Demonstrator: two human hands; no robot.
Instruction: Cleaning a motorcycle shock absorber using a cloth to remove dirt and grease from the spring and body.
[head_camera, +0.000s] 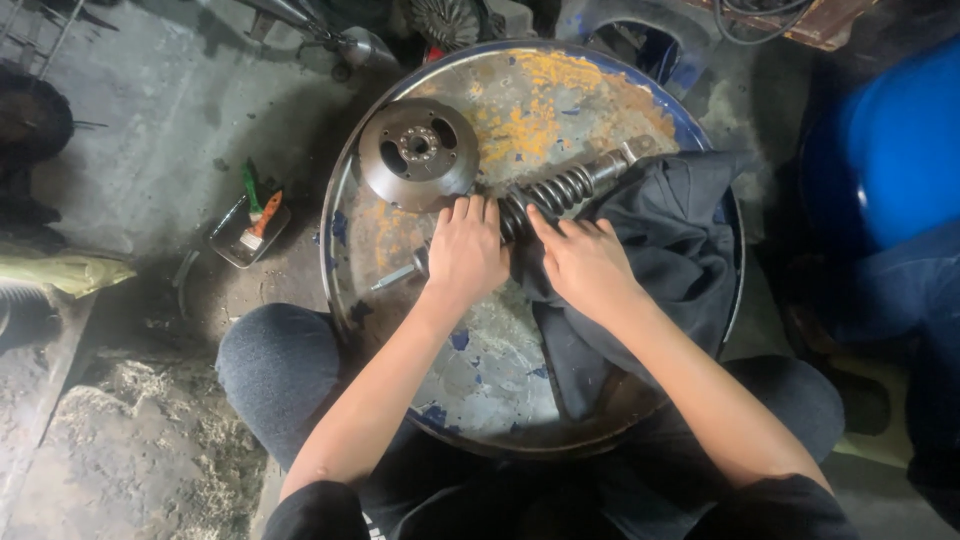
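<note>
While your left hand (466, 250) lies palm-down over the near end of the shock absorber (560, 190), fingers curled over the coils and gripping it, your right hand (585, 265) presses a dark cloth (680, 230) against the same spring, fingers spread and bent over the fabric. That shock absorber lies slantwise on the drum lid (500, 380), running from under your fingers up and away to the right, its metal end poking out past the cloth. Just beyond your left fingertips, touching or nearly touching the spring, sits a round rotor (418, 152) with a hub and cut-outs. Beside your left wrist, on its outer side, a small bolt (398, 276) rests on the rusty, blue-flecked lid. Further left of that hand, down on the concrete floor, a shallow tray (250, 232) holds a brush (262, 218) with an orange handle and something green. Well to the right of your right hand stands a blue barrel (890, 150). Your knees frame the lid on both sides.
</note>
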